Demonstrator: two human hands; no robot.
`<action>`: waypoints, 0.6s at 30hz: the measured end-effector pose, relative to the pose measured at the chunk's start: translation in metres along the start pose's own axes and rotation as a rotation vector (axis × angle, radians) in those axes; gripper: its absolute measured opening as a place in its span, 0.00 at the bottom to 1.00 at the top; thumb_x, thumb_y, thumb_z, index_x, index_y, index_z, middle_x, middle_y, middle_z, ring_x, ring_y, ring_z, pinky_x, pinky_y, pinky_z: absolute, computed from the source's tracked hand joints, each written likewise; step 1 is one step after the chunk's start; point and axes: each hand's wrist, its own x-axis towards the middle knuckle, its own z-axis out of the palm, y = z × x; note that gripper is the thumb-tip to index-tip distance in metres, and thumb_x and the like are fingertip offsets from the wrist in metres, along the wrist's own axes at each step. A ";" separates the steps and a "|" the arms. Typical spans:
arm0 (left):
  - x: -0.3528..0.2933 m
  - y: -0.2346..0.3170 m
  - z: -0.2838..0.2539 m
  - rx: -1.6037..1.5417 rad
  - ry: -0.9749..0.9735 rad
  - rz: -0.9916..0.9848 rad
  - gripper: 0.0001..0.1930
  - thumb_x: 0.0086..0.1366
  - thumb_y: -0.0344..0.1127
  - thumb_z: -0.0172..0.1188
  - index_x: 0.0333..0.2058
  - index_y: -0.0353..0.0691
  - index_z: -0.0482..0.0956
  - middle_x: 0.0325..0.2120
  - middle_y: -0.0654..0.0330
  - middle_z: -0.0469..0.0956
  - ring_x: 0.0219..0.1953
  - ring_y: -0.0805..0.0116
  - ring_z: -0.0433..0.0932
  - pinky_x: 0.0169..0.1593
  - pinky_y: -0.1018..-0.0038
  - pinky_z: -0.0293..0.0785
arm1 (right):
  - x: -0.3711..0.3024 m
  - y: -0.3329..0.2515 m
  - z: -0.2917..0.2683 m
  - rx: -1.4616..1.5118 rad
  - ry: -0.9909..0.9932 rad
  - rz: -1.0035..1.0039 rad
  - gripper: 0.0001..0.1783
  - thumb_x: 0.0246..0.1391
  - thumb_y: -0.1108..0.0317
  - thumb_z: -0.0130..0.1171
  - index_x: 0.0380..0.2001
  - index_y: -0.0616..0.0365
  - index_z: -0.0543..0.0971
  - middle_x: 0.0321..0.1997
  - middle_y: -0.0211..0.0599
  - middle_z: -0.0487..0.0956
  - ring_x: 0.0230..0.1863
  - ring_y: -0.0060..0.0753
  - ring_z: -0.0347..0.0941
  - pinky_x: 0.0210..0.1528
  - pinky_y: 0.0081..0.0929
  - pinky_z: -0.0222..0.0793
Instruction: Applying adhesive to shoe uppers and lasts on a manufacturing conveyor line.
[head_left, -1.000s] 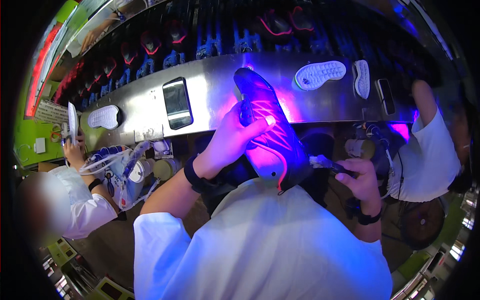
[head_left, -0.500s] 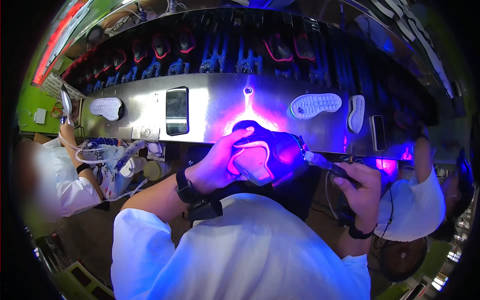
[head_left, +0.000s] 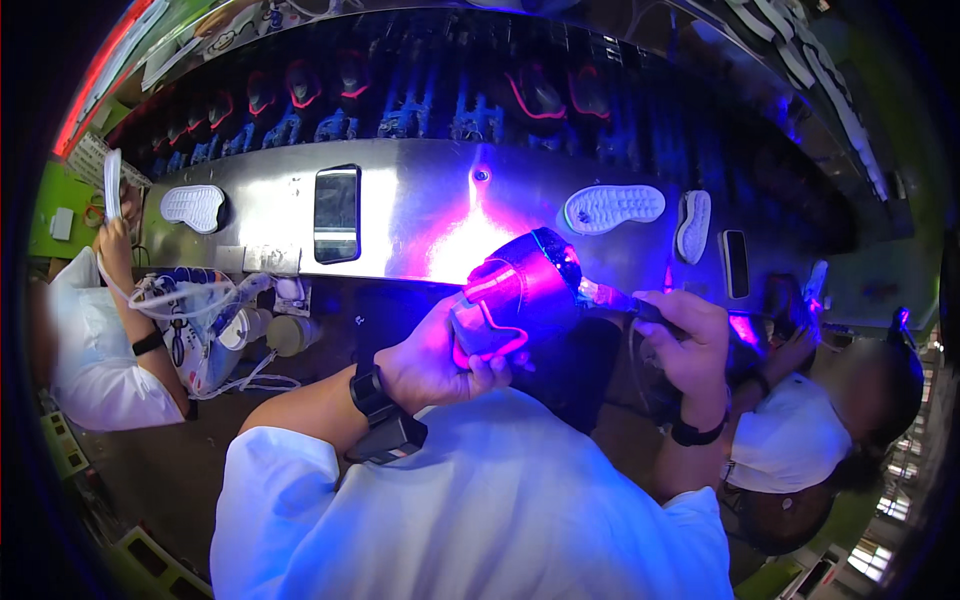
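My left hand (head_left: 425, 358) grips a dark shoe upper (head_left: 530, 285) at its heel end, where a pink-red line runs around a pale grey part. The upper is tilted, its other end pointing up and to the right under violet-pink light. In my right hand (head_left: 690, 335) is a brush (head_left: 618, 298) with a dark handle, and its pale tip touches or nearly touches the upper's lower edge. Glare hides the exact contact. Beyond the upper, a white sole (head_left: 615, 208) lies on the metal bench (head_left: 420, 220).
A phone (head_left: 337, 213) lies left of the bright spot, with another sole (head_left: 195, 207) farther left. A third sole (head_left: 692, 227) and a second phone (head_left: 735, 264) lie right. Behind runs a rack of dark uppers (head_left: 540, 95). Co-workers sit both sides; white containers (head_left: 293, 335) stand at left.
The upper has turned in my left hand, its far end swinging up. My fingers now wrap beneath the heel. The brush has shifted left and up with my right hand.
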 end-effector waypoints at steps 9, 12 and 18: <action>-0.011 -0.004 -0.009 0.033 -0.145 -0.093 0.31 0.65 0.58 0.58 0.59 0.42 0.70 0.47 0.45 0.75 0.40 0.56 0.77 0.37 0.69 0.82 | -0.046 0.028 0.054 0.132 0.054 -0.037 0.20 0.45 0.72 0.71 0.45 0.64 0.83 0.26 0.31 0.76 0.26 0.23 0.71 0.29 0.20 0.65; -0.017 0.003 0.027 0.596 0.012 0.358 0.26 0.70 0.47 0.54 0.60 0.36 0.68 0.53 0.52 0.77 0.54 0.61 0.78 0.60 0.61 0.72 | -0.036 0.040 0.062 0.025 0.028 0.188 0.20 0.50 0.72 0.70 0.47 0.67 0.82 0.28 0.33 0.79 0.28 0.25 0.73 0.34 0.22 0.68; -0.017 0.059 0.067 1.338 0.139 0.653 0.31 0.58 0.26 0.66 0.61 0.37 0.67 0.53 0.57 0.77 0.53 0.67 0.77 0.60 0.67 0.71 | -0.011 0.035 0.095 0.183 0.162 0.374 0.19 0.56 0.70 0.68 0.49 0.68 0.80 0.39 0.41 0.84 0.39 0.27 0.78 0.46 0.27 0.73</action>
